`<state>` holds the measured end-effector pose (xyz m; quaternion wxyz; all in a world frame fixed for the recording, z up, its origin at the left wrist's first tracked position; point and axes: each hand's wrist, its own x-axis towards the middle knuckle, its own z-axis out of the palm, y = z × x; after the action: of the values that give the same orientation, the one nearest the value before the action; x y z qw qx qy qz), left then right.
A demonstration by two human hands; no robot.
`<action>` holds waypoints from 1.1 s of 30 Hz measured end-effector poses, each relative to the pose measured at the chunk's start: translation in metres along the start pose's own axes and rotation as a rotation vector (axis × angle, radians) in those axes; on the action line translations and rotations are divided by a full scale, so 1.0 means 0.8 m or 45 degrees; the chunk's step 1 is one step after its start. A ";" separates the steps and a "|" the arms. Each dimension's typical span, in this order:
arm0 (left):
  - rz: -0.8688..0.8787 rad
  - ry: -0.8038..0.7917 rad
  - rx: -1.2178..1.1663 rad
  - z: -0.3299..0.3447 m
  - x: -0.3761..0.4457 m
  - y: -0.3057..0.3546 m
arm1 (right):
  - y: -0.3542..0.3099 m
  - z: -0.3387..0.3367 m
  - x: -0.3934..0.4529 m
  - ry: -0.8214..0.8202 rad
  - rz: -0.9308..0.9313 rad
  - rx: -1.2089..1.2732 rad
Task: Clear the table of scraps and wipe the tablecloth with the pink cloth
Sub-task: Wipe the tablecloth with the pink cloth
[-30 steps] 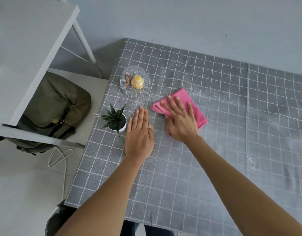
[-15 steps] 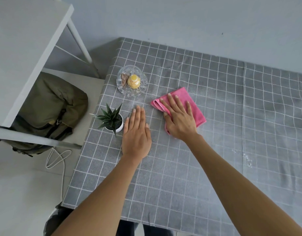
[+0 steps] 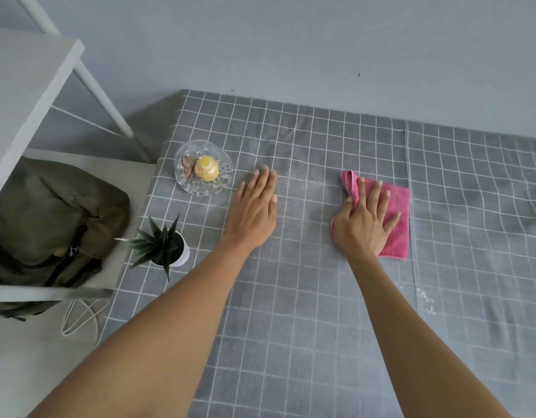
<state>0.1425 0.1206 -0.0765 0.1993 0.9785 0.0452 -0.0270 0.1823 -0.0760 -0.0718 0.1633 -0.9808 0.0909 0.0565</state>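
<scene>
Right hand (image 3: 364, 224) flat on pink cloth (image 3: 396, 224) — no writing legible.

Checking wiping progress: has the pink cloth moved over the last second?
Yes. The cloth slid right under the right hand, away from the glass dish and the left hand.

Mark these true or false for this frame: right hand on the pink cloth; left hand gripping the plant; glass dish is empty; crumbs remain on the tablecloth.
1. The right hand presses flat on the pink cloth. True.
2. The left hand grips the potted succulent. False: it lies flat on the grid tablecloth, apart from the plant.
3. The glass dish is empty. False: it holds a small yellow cake.
4. White crumbs lie near the cloth's right side. True.
</scene>
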 end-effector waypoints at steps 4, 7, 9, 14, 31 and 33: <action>0.081 -0.022 0.122 0.002 0.034 -0.012 | -0.017 0.008 0.000 -0.002 0.023 0.002; 0.066 0.033 0.160 0.005 0.032 -0.013 | -0.052 0.020 -0.011 -0.050 -0.210 -0.033; 0.061 0.046 0.164 0.006 0.031 -0.011 | -0.074 0.030 -0.023 -0.086 -0.362 -0.040; 0.084 0.081 0.172 0.006 0.029 -0.009 | -0.060 0.023 -0.012 -0.099 -0.444 -0.030; 0.091 0.096 0.173 0.006 0.029 -0.012 | -0.082 0.024 -0.007 -0.035 -0.132 0.018; 0.109 0.098 0.178 0.006 0.029 -0.011 | -0.095 0.034 -0.022 -0.071 -0.280 0.043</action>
<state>0.1642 0.1284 -0.0861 0.1296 0.9914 0.0088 0.0163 0.1777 0.0063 -0.0714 0.1873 -0.9800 -0.0210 0.0640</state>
